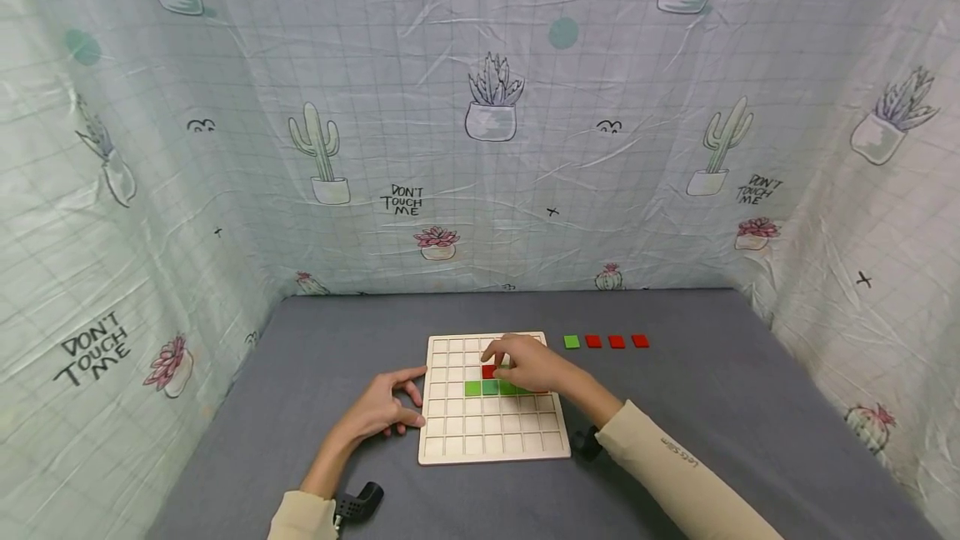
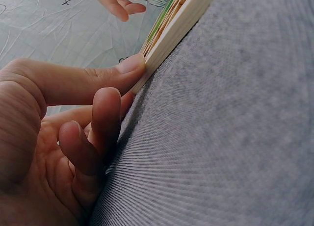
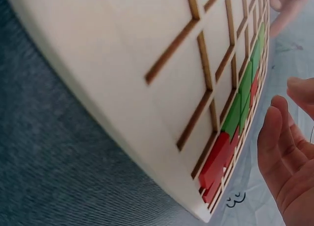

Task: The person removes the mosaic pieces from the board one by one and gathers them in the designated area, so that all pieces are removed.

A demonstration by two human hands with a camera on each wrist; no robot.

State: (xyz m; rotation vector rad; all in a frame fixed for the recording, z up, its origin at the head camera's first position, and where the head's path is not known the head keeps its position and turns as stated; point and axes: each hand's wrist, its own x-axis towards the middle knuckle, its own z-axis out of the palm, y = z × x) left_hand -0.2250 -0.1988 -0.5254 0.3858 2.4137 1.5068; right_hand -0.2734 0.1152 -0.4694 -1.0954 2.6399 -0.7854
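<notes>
A pale wooden grid board [image 1: 492, 444] lies on the grey table. My left hand [image 1: 378, 407] is at its left side, thumb [image 2: 128, 68] and index fingertip touching the edge, with the other fingers loosely bent. Over the upper right part of the board hovers my right hand [image 1: 531, 363]; the right wrist view shows a gap between its thumb and fingers and nothing held. Just below those fingertips a red tile [image 1: 488, 372] sits in a cell. A row of green tiles [image 1: 472, 388] runs below it, with red tiles [image 3: 214, 160] toward the right edge, partly hidden by the hand in the head view.
Right of the board, one loose green tile [image 1: 572, 342] and three red tiles [image 1: 593, 342] lie in a line. Black wrist devices [image 1: 360, 502] are on both forearms. A cactus-printed curtain [image 1: 495, 215] surrounds the table at the back and sides.
</notes>
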